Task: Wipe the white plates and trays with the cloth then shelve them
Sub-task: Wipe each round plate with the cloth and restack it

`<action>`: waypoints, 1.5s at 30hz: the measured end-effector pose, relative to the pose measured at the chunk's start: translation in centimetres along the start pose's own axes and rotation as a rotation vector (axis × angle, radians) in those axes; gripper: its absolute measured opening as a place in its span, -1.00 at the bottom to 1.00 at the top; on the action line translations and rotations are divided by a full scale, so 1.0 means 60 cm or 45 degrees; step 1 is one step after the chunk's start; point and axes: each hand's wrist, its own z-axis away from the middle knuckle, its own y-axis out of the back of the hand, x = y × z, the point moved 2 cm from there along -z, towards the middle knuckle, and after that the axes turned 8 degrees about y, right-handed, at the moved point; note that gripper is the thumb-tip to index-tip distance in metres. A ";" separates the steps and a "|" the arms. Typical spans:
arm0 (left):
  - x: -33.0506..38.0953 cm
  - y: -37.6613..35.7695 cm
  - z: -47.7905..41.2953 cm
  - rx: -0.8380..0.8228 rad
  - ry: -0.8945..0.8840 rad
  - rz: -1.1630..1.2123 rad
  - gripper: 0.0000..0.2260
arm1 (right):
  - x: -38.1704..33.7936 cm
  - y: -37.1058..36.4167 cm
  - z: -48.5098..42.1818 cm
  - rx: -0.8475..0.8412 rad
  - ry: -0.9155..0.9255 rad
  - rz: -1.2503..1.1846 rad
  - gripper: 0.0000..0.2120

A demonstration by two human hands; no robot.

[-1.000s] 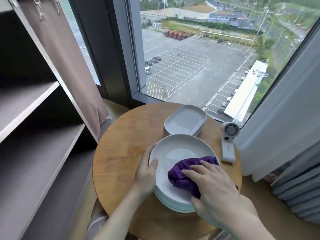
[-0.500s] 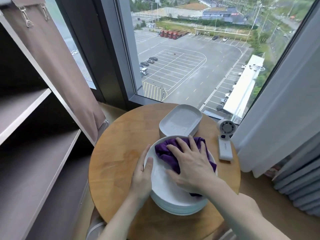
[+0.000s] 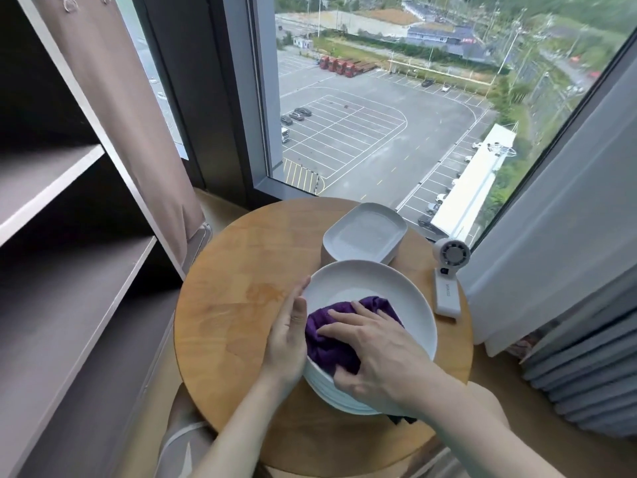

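A: Right grip [image 3: 372,350] first: where, and how set?

B: Spread nearly flat, fingers pressing the purple cloth [image 3: 325,343] into the top white plate [image 3: 389,291], close to its left rim. Left grip [image 3: 287,339] straight-fingered too, laid against that rim, steadying it and holding nothing.

A: And the plate itself?

B: Topmost of a stack of plates [image 3: 339,400] at the near middle of the round wooden desk [image 3: 234,305]. White trays [image 3: 365,236] stacked just behind, toward the far edge. Small white fan [image 3: 448,281] lying by the right edge. Shelves [image 3: 69,270] off to the left.

A: How to wipe it well?

B: Probably best to sweep in full circles from centre to rim with even pressure, bracing the stack against sliding, then to lift only the top plate for shelving.

A: Anything hard to make out?

B: Number of plates in the stack unclear. Near rim covered by the right wrist, with a tail of cloth showing beneath. Thumb's hold on the cloth hard to judge. Undersides unseen.
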 end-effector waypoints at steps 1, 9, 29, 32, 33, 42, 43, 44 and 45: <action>0.000 0.002 0.000 -0.012 -0.001 -0.020 -0.35 | -0.001 0.002 0.011 0.005 -0.035 -0.014 -0.42; -0.004 0.027 0.018 -0.233 0.050 -0.146 -0.43 | 0.001 0.009 0.051 0.123 -0.294 0.216 -0.49; -0.005 0.028 0.050 -0.175 -0.044 -0.295 -0.44 | 0.017 -0.022 -0.094 0.421 -0.400 0.171 -0.39; -0.005 0.020 0.054 -0.192 -0.047 -0.327 -0.34 | 0.003 -0.029 -0.088 0.362 -0.306 0.092 -0.38; -0.006 0.019 0.053 -0.193 -0.047 -0.328 -0.30 | -0.003 -0.030 -0.084 0.343 -0.270 0.058 -0.38; -0.013 0.018 0.050 -0.146 -0.078 -0.434 -0.22 | -0.015 -0.012 -0.031 0.190 -0.063 -0.016 -0.48; -0.016 0.020 0.048 -0.138 -0.071 -0.439 -0.22 | -0.014 -0.010 -0.024 0.164 -0.038 -0.019 -0.49; -0.018 0.023 0.046 -0.133 -0.067 -0.445 -0.22 | -0.014 -0.010 -0.016 0.136 -0.017 -0.032 -0.49; -0.021 0.026 0.045 -0.129 -0.072 -0.457 -0.24 | -0.013 -0.010 -0.007 0.116 -0.003 -0.047 -0.48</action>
